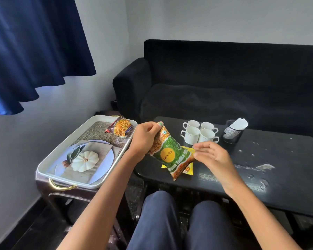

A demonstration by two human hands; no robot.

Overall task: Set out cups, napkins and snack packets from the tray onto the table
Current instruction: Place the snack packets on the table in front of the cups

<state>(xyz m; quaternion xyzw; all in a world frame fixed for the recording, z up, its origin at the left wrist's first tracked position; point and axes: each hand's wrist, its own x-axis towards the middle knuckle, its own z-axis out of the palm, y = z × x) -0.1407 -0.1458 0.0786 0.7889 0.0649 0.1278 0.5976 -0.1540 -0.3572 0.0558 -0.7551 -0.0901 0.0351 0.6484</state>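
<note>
left hand [145, 139]: grips the top end of the green snack packet [171, 155], fingers curled round it, thumb on the upper edge
right hand [212, 156]: fingers relaxed and loosely spread, nothing in its grasp; fingertips just at the packet's right edge, can't tell if they touch
green snack packet: tilted, top end up-left, bottom end down-right, over the near-left part of the black table [260, 159]; can't tell whether the bottom end rests on the table
yellow packet [188, 168]: flat on the table, mostly hidden under the green one
cups [199, 131]: four white, upright, packed in a two-by-two cluster on the table, beyond the hands
napkin holder [232, 132]: dark mesh cup on the table, just right of the cups, white napkins [239, 123] sticking out the top
tray [43, 166]: white, gold handle [61, 186] at near end, on a low stand left of the table, pumpkin print on its floor
red-orange packet [120, 128]: in the tray's far corner
table surface: white specks and scuffs on the right half
sofa [224, 87]: black, behind the table
curtain [34, 51]: blue, upper left
</note>
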